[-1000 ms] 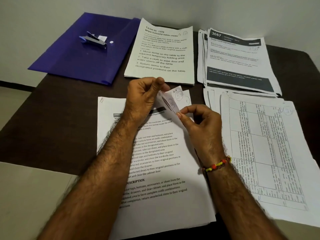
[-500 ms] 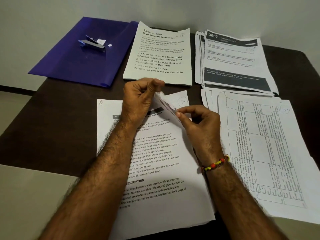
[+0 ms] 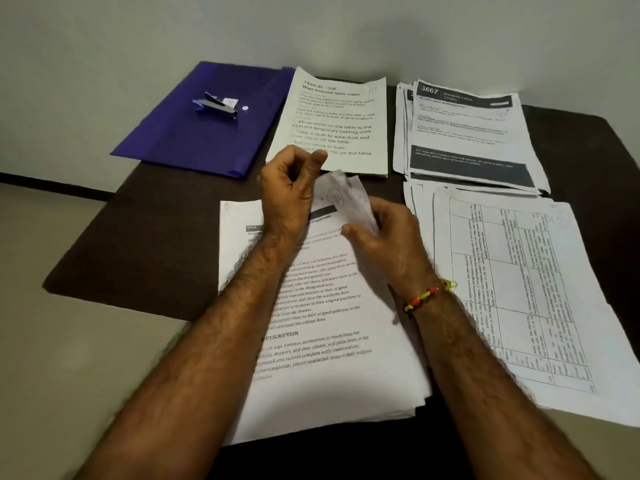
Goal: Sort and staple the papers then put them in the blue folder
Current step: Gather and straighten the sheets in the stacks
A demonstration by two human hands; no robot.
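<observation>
Four lots of papers lie on the desk [image 3: 104, 237]. The near stack [image 3: 329, 341] sits at the front middle, long axis running front to back, printed heading toward the far edge. Its far right corner [image 3: 341, 195] is lifted and curled up off the stack. The left hand [image 3: 287, 188] has its fingers curled, thumb raised, gripping that corner from the left. The right hand [image 3: 384, 233] holds the same corner from the right, fingers bent around the sheets; the exact pinch is blurred. A beaded band [image 3: 427, 294] circles the right wrist.

A second stack [image 3: 332, 123] lies at the far middle, long axis front to back, heading at the far edge. A fanned pile [image 3: 467, 133] with dark header bars sits at the far right corner. A table-printed pile [image 3: 519, 289] runs along the right edge, its text turned sideways.

One blue folder [image 3: 194, 133] lies flat at the far left corner, overhanging the desk's edge, its long axis slanted from near left to far right. One stapler [image 3: 216, 107] rests on it, long axis roughly left to right.
</observation>
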